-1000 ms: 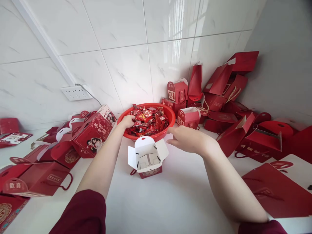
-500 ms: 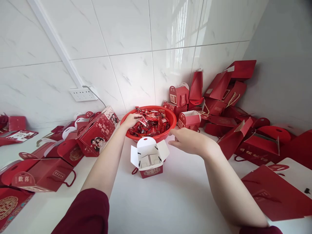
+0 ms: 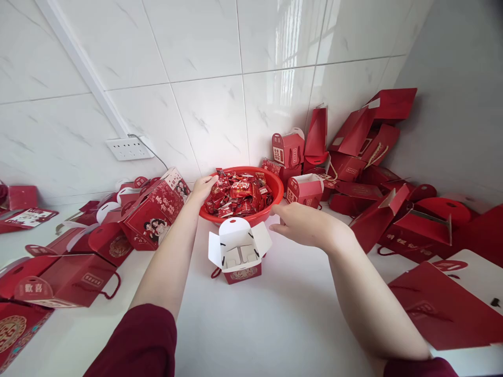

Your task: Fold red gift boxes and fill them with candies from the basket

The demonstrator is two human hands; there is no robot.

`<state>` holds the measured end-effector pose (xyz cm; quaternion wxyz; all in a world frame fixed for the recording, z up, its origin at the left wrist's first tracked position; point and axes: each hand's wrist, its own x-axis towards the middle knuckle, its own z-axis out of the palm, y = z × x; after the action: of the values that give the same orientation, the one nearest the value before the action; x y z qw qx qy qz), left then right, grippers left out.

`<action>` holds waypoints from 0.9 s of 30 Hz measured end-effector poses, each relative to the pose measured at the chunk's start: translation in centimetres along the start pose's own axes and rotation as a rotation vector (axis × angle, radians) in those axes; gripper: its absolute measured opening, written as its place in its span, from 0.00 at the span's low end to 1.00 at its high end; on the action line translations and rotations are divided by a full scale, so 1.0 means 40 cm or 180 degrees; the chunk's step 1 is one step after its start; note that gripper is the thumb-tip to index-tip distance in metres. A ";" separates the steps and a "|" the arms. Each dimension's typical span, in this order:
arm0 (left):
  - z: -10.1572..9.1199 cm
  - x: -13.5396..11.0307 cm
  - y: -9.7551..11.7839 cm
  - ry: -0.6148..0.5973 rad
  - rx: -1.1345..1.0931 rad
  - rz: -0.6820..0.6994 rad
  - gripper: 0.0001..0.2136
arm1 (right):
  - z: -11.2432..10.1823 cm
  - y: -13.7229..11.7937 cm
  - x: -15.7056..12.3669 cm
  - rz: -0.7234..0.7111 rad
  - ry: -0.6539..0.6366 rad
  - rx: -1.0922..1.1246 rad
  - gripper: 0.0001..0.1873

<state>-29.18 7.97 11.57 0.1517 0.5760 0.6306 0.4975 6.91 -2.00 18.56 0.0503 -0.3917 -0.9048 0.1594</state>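
A red plastic basin [image 3: 280, 195] full of red-wrapped snack packets [image 3: 241, 189] stands by the wall. My left hand [image 3: 202, 191] is at its left rim, fingers closed over the edge and tips just inside; the thumb is mostly hidden. Beside the right rim hovers my right hand [image 3: 298, 222], thumb and forefinger apart, with no item visible in it; its other fingers are hidden underneath. Between my forearms, in front of the basin, a small red gift box [image 3: 245, 273] stands with its white-lined flaps spread. Its white inside shows bare cardboard folds.
Red gift boxes [image 3: 78, 277] crowd the left, with a larger printed box [image 3: 155, 217] beside my left forearm. More boxes and bags [image 3: 349, 170] are piled at the right. A cable runs down from a wall socket [image 3: 129, 149] behind the left pile.
My left hand has drawn back from over the packets to the left rim. The packets in the basin lie differently. My right hand and the open gift box have barely moved.
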 end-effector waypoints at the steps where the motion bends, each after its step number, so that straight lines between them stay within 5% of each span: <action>1: 0.000 -0.001 0.000 0.0037 -0.0023 -0.0046 0.24 | 0.001 -0.001 0.001 -0.0015 0.0010 0.0008 0.11; 7: 0.006 -0.013 0.019 0.0036 -0.0127 -0.0148 0.25 | 0.002 -0.011 0.001 -0.0066 0.0009 -0.0058 0.11; 12: -0.007 -0.056 0.102 -0.0080 -0.0288 -0.0020 0.28 | 0.001 -0.012 0.000 -0.0045 -0.0058 -0.0067 0.11; 19: -0.016 -0.171 0.226 -0.1390 0.0090 0.0094 0.20 | 0.015 0.000 0.019 -0.0068 -0.0069 -0.0077 0.12; 21: -0.011 -0.187 0.220 -0.1265 0.0870 0.0241 0.19 | 0.020 0.008 0.035 -0.0047 -0.0096 -0.0040 0.12; 23: -0.007 -0.190 0.195 -0.0752 0.1568 0.0308 0.18 | 0.021 0.018 0.054 0.0124 -0.0023 -0.0071 0.12; 27: -0.004 -0.179 0.132 -0.0335 0.2014 0.0190 0.14 | 0.015 0.037 0.086 0.0277 0.0437 -0.0068 0.14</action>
<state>-24.19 0.78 13.16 -0.0172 0.6378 0.7281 0.2506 5.45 1.30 17.40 0.1011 -0.4411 -0.8830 0.1245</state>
